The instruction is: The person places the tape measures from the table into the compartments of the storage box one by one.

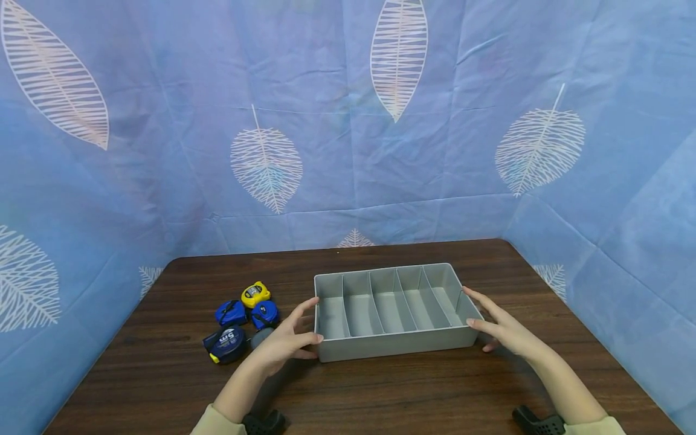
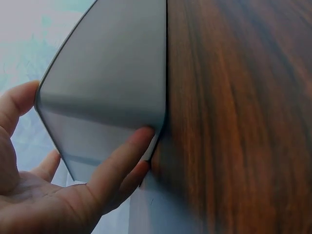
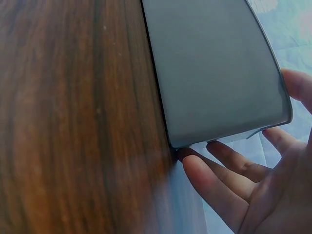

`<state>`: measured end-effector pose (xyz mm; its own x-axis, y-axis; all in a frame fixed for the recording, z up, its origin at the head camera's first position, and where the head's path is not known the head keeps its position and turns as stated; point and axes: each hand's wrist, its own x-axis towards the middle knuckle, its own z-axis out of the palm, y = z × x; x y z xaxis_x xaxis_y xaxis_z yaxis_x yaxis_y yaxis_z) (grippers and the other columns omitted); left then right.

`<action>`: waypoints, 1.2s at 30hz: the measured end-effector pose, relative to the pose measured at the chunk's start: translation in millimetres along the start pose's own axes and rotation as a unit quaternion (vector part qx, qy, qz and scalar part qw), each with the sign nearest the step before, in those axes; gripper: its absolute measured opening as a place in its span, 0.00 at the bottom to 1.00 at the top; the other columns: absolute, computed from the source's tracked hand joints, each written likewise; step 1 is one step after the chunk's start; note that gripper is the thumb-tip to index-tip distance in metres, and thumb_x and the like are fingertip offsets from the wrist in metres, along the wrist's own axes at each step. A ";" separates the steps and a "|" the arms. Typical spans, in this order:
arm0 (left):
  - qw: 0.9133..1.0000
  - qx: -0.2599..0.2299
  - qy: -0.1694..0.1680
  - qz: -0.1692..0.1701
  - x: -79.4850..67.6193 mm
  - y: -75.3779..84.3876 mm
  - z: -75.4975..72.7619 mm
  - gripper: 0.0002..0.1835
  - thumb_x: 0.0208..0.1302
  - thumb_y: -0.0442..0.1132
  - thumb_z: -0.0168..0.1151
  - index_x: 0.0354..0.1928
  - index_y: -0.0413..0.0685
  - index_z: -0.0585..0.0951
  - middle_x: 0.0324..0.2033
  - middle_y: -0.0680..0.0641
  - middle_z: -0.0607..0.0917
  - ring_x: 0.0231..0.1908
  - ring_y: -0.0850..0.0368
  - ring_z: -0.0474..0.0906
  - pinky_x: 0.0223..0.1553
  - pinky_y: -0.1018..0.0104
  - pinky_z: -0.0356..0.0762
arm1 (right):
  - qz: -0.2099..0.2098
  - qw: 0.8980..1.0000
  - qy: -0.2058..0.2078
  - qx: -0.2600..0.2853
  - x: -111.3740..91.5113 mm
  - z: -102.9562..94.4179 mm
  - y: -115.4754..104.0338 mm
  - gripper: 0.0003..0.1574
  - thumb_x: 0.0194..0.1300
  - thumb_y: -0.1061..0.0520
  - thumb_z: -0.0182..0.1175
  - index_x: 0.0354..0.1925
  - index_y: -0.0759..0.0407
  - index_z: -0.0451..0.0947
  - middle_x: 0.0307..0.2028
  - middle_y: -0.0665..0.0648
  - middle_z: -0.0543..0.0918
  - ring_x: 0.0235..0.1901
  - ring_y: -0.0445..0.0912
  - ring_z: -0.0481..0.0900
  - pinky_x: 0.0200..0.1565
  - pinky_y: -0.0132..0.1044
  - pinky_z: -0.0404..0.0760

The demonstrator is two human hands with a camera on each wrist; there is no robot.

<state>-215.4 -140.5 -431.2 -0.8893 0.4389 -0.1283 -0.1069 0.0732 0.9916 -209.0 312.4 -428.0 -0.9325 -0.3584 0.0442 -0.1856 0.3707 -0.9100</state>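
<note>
A grey divided tray (image 1: 397, 344) with several long compartments rests on the wooden table. At its left end my left hand (image 1: 285, 341) grips it, thumb at the near rim corner and fingers spread over the end wall. My right hand (image 1: 502, 326) holds the opposite end likewise, thumb by the near corner. In the left wrist view, fingertips (image 2: 146, 131) touch low on the tray wall (image 2: 112, 58). From the right wrist, the hand (image 3: 273, 185) shows bent fingers along the lower edge of the tray (image 3: 214, 73). No items show inside the compartments.
Left of the tray lie several tape measures: a yellow one (image 1: 255, 294), two blue ones (image 1: 231, 313) (image 1: 265, 315) and a dark blue one (image 1: 225, 344). A grey round thing (image 1: 261, 337) is partly behind my left hand. Blue leaf-print cloth (image 1: 326, 151) surrounds the table (image 1: 380, 399).
</note>
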 end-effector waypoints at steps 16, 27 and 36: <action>1.000 0.010 -0.005 0.005 0.6 -0.1 -2.4 0.43 0.63 0.35 0.61 0.75 0.55 0.50 0.69 0.28 0.48 0.58 0.29 0.65 0.45 0.41 0.77 | -0.015 1.000 -0.001 0.004 0.7 -1.8 5.3 0.40 0.74 0.58 0.46 0.75 0.60 0.38 0.71 0.74 0.35 0.60 0.81 0.46 0.28 0.50 0.82; 0.989 0.139 0.017 0.050 -2.1 1.9 -6.2 0.40 0.62 0.40 0.65 0.73 0.52 0.57 0.69 0.37 0.59 0.66 0.36 0.57 0.56 0.36 0.65 | -0.025 1.000 -0.003 0.001 0.5 -1.7 7.0 0.40 0.74 0.59 0.45 0.76 0.58 0.39 0.71 0.75 0.36 0.60 0.82 0.48 0.27 0.49 0.82; 0.976 0.204 0.010 0.081 -4.2 4.5 -7.9 0.38 0.64 0.43 0.64 0.72 0.48 0.59 0.67 0.37 0.62 0.65 0.36 0.60 0.56 0.36 0.65 | -0.020 1.000 0.001 -0.001 0.5 -1.7 8.2 0.40 0.74 0.59 0.46 0.75 0.58 0.39 0.70 0.74 0.40 0.58 0.81 0.54 0.26 0.48 0.82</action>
<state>-215.7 -149.1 -426.0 -0.8885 0.4575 0.0341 0.2185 0.3565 0.9084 -211.5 316.7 -434.7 -0.9249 -0.3714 0.0809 -0.2228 0.3573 -0.9070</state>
